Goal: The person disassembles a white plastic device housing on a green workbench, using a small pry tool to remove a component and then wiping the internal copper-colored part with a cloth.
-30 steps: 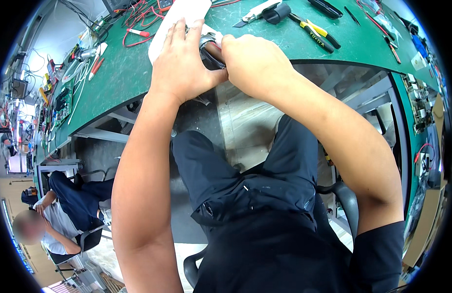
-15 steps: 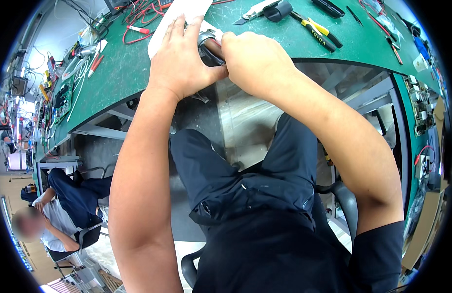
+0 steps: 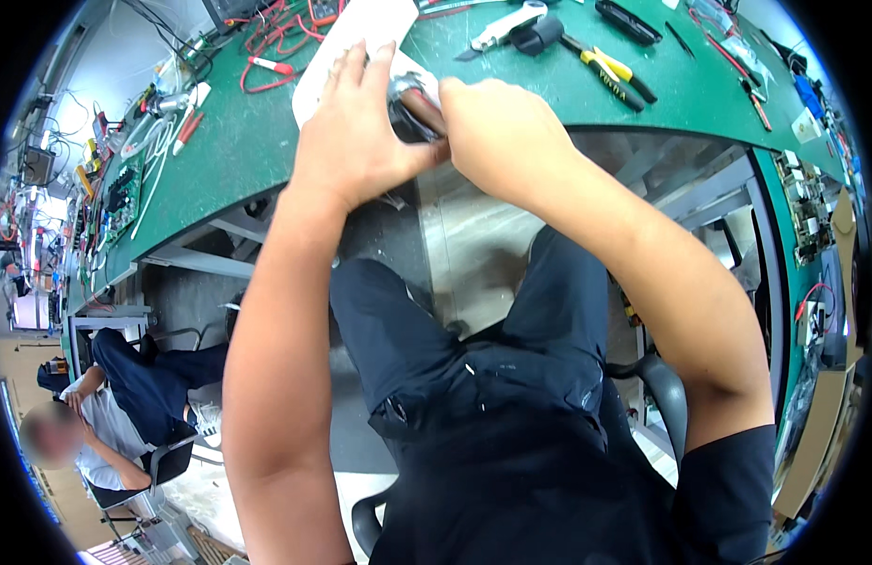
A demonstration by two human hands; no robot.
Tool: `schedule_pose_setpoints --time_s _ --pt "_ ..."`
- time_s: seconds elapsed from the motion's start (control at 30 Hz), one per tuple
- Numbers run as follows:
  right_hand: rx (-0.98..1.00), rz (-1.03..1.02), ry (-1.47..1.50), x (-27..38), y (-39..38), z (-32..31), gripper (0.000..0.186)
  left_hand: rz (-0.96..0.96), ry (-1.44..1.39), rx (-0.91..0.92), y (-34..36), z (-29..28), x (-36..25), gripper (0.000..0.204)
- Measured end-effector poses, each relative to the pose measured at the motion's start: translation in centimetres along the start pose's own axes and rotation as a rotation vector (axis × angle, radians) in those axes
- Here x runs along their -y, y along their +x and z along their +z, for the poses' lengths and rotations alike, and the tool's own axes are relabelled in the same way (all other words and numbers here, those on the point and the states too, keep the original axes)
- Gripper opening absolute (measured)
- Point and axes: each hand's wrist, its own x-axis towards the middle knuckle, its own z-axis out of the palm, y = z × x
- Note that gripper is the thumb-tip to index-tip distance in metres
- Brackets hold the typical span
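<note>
A long white smooth-faced piece [image 3: 374, 21] lies at the near edge of the green table, partly under my left hand [image 3: 342, 141]. Its fingers rest along the white piece, and its thumb reaches right, around a part with a silvery end and a brown and black body [image 3: 423, 109]. My right hand [image 3: 502, 127] is closed at the right side of this part, touching the left thumb's tip. Whatever its fingertips grip is hidden behind the knuckles.
Beyond the right hand lie a utility knife [image 3: 504, 26], a black roll [image 3: 537, 36], yellow-and-black pliers [image 3: 610, 73] and a black case [image 3: 629, 21]. Red leads [image 3: 269, 68] and a circuit board [image 3: 125, 196] are on the left. Another person [image 3: 115, 414] sits at lower left.
The table, the white piece and both hands appear slightly lower in the picture. Both hands keep nearly the same hold around the brown and black part.
</note>
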Motion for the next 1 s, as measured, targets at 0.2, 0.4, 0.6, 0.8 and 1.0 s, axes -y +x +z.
schedule_pose_setpoints --time_s 0.2,0.4,0.6,0.8,1.0 --pt "-0.042 -0.051 -0.010 0.0 1.2 -0.2 0.021 -0.024 -0.134 0.016 -0.2 -0.3 0.3 0.122" --pt "-0.008 -0.002 -0.095 0.5 1.0 -0.6 0.022 0.002 -0.039 0.032 -0.3 -0.1 0.3 0.127" --pt "0.010 0.133 0.182 -1.3 1.6 0.3 0.025 0.003 -0.065 0.051 -0.3 -0.3 0.3 0.130" --pt "0.052 0.159 0.462 -2.3 1.8 0.5 0.027 0.029 -0.073 0.054 -0.2 -0.4 0.5 0.130" --pt "0.047 0.168 0.446 -1.6 1.3 0.3 0.028 0.107 0.024 0.052 0.0 -0.7 0.7 0.123"
